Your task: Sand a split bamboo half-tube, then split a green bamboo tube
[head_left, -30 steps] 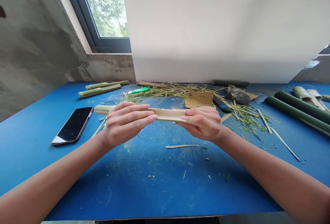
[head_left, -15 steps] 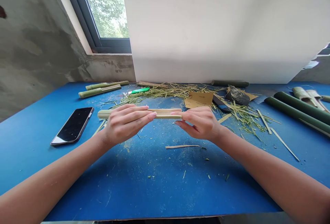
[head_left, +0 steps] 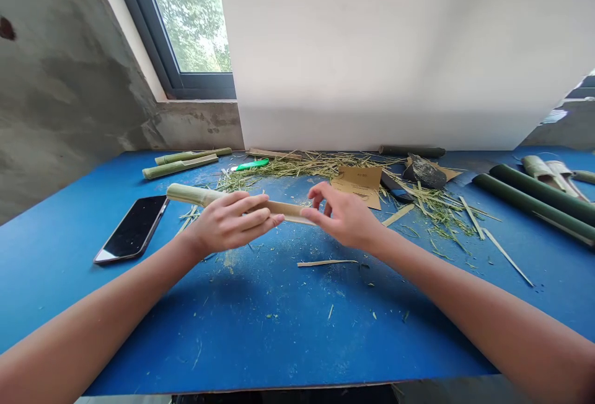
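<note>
Pale green bamboo length, round at one end and cut to an open trough at the other (head_left: 289,210), is held above the blue tabletop (head_left: 279,336), tilted a little, its trough end lower in view. The person's left hand (head_left: 235,221) grasps it around the middle, fingers laid across the cut. The right hand (head_left: 346,213) is loose at the trough end: its thumb lies against the bamboo while the curled fingers stand apart from it.

Support therefore seems to come mostly from the left hand. If that grip slackened, the piece could roll or drop. Its round end juts out near the black rectangular smartphone (head_left: 131,230), so a careless swing might knock the screen. The trough's thin edges look freshly cut; a thumb pushed along them could catch a splinter, and hard squeezing might split the wall. Straw-coloured and green bamboo shavings (head_left: 297,166) and a pale flat sliver (head_left: 326,263) litter the surface, and loose fibres could prick a hand brushing over them.
</note>
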The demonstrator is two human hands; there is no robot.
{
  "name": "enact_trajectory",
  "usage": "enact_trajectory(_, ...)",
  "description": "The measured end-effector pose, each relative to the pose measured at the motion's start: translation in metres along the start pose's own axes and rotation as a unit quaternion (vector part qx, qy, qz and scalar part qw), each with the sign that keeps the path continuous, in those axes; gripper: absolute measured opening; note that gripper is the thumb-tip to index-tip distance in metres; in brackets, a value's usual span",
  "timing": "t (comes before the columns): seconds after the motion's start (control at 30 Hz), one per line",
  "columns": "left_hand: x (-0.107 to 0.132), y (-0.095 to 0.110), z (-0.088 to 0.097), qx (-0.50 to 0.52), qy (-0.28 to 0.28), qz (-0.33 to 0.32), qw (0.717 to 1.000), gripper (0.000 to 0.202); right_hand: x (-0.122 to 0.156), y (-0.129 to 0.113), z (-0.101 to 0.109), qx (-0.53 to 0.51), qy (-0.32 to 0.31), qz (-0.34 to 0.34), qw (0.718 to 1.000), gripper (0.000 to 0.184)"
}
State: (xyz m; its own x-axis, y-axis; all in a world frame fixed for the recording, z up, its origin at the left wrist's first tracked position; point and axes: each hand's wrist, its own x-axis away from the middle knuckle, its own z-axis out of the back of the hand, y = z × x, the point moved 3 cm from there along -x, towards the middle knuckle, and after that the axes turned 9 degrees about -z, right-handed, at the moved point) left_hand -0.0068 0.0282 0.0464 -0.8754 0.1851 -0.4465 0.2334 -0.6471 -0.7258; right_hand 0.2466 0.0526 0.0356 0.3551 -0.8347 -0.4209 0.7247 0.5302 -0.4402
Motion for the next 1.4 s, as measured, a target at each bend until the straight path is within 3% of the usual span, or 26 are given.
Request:
enact_trajectory(0.07, -0.009, 0.01, 0.0, 0.008, 0.009, -0.016, 1.0, 0.019, 0.0, -0.003, -0.012, -0.013, -0.09, -0.063, 0.994, 0.043)
enact_trajectory(0.17, -0.019, 0.021, -0.002, 0.029, -0.002, -0.026, 0.999, 0.016, 0.002, -0.004, -0.025, 0.011, -0.189, -0.058, 0.98, 0.052)
enact_trajectory(0.33, -0.008, 0.011, -0.021, 0.02, -0.16, 0.078, 0.984, 0.034, 0.001, 0.001, -0.026, 0.093, -0.145, 0.002, 0.985, 0.051)
enact_trajectory(0.43, 0.006, 0.002, -0.03, 0.052, -0.21, 0.101, 0.971, 0.043, -0.002, 0.005, -0.025, 0.117, -0.172, 0.002, 0.978, 0.047)
enact_trajectory(0.7, 0.015, -0.006, -0.029, 0.032, -0.212, 0.129, 0.968, 0.039, -0.018, 0.037, 0.004, -0.046, -0.28, -0.087, 0.955, 0.023)
enact_trajectory(0.83, 0.013, -0.002, -0.024, 0.026, -0.184, 0.149, 0.971, 0.04, -0.014, 0.034, -0.005, -0.079, -0.274, -0.114, 0.952, 0.026)
enact_trajectory(1.0, 0.008, -0.001, -0.02, 0.008, -0.167, 0.146, 0.975, 0.039, -0.01, 0.027, -0.01, -0.165, -0.327, -0.09, 0.926, 0.037)
enact_trajectory(1.1, 0.006, 0.001, -0.02, 0.003, -0.171, 0.148, 0.974, 0.039, -0.013, 0.031, -0.009, -0.177, -0.301, -0.122, 0.929, 0.043)
enact_trajectory(1.23, -0.001, 0.012, -0.022, 0.006, -0.191, 0.135, 0.972, 0.038, -0.011, 0.03, -0.021, -0.121, -0.259, -0.162, 0.944, 0.052)
enact_trajectory(1.4, -0.008, 0.013, -0.021, -0.008, -0.185, 0.15, 0.971, 0.037, -0.014, 0.036, -0.022, -0.139, -0.271, -0.211, 0.929, 0.054)
